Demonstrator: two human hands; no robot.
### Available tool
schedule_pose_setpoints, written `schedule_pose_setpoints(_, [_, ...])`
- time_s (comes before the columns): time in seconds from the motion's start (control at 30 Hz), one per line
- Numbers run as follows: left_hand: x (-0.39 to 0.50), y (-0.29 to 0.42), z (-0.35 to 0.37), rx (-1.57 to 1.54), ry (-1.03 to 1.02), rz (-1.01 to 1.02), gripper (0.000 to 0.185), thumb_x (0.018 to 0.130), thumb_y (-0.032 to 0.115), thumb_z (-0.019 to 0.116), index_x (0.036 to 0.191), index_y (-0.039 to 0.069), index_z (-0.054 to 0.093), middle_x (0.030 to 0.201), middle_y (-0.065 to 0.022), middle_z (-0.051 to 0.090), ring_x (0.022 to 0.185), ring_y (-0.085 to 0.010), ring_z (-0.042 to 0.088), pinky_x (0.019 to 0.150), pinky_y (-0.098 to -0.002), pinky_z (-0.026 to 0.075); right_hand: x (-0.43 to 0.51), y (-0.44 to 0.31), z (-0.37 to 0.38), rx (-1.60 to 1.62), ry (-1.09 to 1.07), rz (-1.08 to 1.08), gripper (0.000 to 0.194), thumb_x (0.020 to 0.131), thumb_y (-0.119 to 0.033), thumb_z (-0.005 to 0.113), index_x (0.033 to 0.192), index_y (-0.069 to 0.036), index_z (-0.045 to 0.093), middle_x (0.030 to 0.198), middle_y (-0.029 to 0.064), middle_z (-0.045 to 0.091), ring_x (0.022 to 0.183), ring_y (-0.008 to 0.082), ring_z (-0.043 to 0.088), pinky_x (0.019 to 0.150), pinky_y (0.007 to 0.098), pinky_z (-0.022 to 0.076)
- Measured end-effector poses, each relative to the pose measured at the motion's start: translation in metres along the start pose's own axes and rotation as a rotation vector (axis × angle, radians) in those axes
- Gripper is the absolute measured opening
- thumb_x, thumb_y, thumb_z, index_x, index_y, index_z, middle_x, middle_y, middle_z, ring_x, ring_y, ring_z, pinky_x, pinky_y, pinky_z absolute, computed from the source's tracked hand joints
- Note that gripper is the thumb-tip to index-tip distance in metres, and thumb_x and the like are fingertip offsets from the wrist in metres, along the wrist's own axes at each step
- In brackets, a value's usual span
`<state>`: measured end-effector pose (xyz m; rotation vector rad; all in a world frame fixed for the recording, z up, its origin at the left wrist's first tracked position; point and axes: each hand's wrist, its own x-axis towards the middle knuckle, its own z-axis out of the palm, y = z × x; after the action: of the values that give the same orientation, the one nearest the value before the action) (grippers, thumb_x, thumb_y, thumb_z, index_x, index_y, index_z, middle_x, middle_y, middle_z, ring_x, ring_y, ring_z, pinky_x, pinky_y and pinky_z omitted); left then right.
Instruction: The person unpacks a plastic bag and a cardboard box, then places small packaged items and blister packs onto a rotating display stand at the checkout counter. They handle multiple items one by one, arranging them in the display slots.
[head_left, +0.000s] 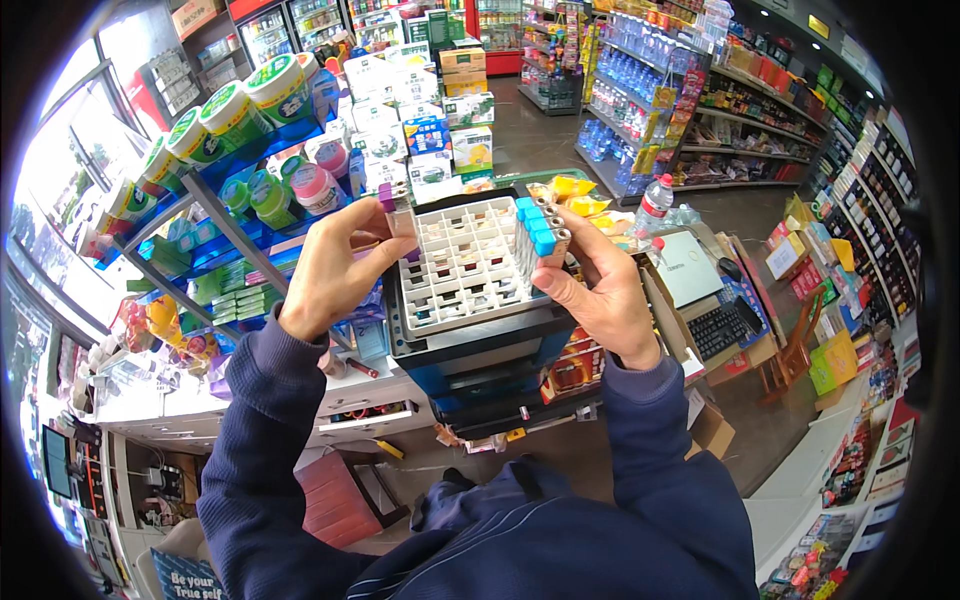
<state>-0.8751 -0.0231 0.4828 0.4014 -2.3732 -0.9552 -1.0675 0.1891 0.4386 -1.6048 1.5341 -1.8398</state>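
My left hand (345, 262) holds a small lighter with a purple top (397, 214) at the left edge of a white plastic grid tray (469, 262). In my right hand (600, 285) are several lighters with light-blue tops (541, 231), lined up side by side over the tray's right edge. Small square compartments divide the tray, and little items show at the bottom of some. It rests on top of a black and blue box-like stand (480, 360). My fingers hide part of the lighters on both sides.
To the left rises a blue tiered rack (262, 142) of tubs and gum bottles. Stacked cartons (427, 139) stand beyond the tray. At the right are a plastic bottle (655, 204), a silver laptop-like device (679, 270) and a black keyboard (718, 330). Below lies an ajar drawer (367, 424).
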Motion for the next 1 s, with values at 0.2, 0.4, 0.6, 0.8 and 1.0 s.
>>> schedule_pose_setpoints(0.2, [-0.005, -0.007, 0.005, -0.015, 0.069, 0.005, 0.022, 0.088, 0.012, 0.072, 0.103, -0.002, 0.063, 0.098, -0.0071, 0.069, 0.097, -0.0170, 0.068, 0.087, -0.0327, 0.054, 0.006, -0.006, -0.002, -0.055, 0.035, -0.145, 0.069, 0.086, -0.025, 0.080, 0.143, -0.001, 0.049, 0.131, 0.0145, 0.061, 0.118, 0.0213, 0.060, 0.102, 0.0336, 0.0467])
schedule_pose_setpoints(0.4, [-0.009, -0.015, 0.011, 0.040, 0.110, 0.096, 0.028, 0.088, 0.011, 0.073, 0.110, -0.001, 0.062, 0.102, -0.0068, 0.068, 0.098, -0.0179, 0.067, 0.091, -0.0331, 0.053, 0.019, -0.018, -0.019, -0.145, -0.096, -0.249, 0.057, 0.096, -0.030, 0.067, 0.140, 0.003, 0.050, 0.137, 0.0160, 0.055, 0.123, 0.0226, 0.057, 0.100, 0.0341, 0.0466])
schedule_pose_setpoints(0.6, [-0.021, -0.001, 0.020, 0.018, 0.364, 0.095, 0.045, 0.083, 0.019, 0.079, 0.118, -0.001, 0.058, 0.105, -0.0135, 0.063, 0.092, -0.0238, 0.063, 0.085, -0.0357, 0.052, 0.038, -0.036, -0.034, -0.188, -0.169, -0.197, 0.036, 0.104, -0.021, 0.054, 0.128, 0.005, 0.060, 0.131, 0.0168, 0.059, 0.120, 0.0227, 0.059, 0.101, 0.0364, 0.0472])
schedule_pose_setpoints(0.8, [-0.059, 0.010, 0.038, 0.080, 0.443, 0.281, 0.026, 0.080, 0.010, 0.079, 0.098, 0.001, 0.062, 0.095, -0.0117, 0.060, 0.087, -0.0260, 0.059, 0.079, -0.0349, 0.048, 0.079, -0.056, -0.047, -0.236, -0.583, -0.206, 0.024, 0.098, -0.001, 0.055, 0.116, 0.000, 0.070, 0.127, 0.0160, 0.063, 0.120, 0.0265, 0.060, 0.102, 0.0358, 0.0476])
schedule_pose_setpoints(1.0, [-0.078, 0.019, 0.041, 0.147, 0.273, 0.434, 0.030, 0.070, 0.014, 0.085, 0.095, 0.008, 0.071, 0.098, -0.0051, 0.067, 0.093, -0.0270, 0.054, 0.083, -0.0371, 0.045, 0.107, -0.064, -0.052, -0.344, -0.870, -0.155, 0.036, 0.089, 0.008, 0.053, 0.116, -0.006, 0.071, 0.128, 0.0117, 0.063, 0.116, 0.0227, 0.061, 0.095, 0.0339, 0.0503])
